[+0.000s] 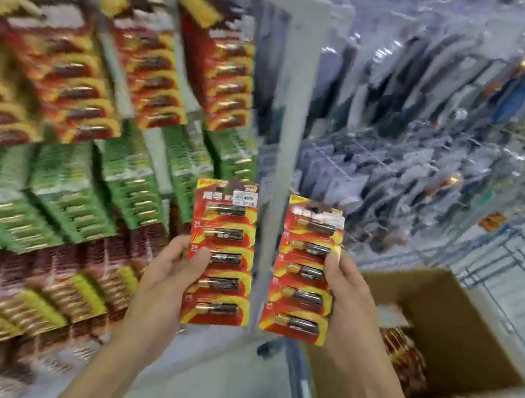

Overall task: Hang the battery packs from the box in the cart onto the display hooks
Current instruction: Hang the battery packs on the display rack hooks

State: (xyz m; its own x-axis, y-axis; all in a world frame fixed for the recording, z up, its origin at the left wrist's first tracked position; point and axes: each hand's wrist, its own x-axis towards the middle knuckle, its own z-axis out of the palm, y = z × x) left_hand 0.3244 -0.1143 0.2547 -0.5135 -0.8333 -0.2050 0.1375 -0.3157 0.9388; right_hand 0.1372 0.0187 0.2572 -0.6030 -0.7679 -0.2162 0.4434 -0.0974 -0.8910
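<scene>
My left hand [172, 274] grips a red and yellow battery pack [222, 254] by its left edge, holding it upright. A second pack [302, 271] of the same kind is held upright by my right hand [342, 292], thumb on its right edge. The two packs stand side by side, a small gap between them, in front of the display [113, 104]. That display carries rows of hanging red, green and dark red packs; its hooks are blurred. The open cardboard box [447, 334] sits in the wire cart [521, 263] at lower right, with more red packs [404, 358] inside.
A white upright panel [288, 116] ends the battery display. To the right hang rows of clear-bagged goods [440, 124]. Pale floor [206, 380] lies below between the display and the cart. The whole view is motion-blurred.
</scene>
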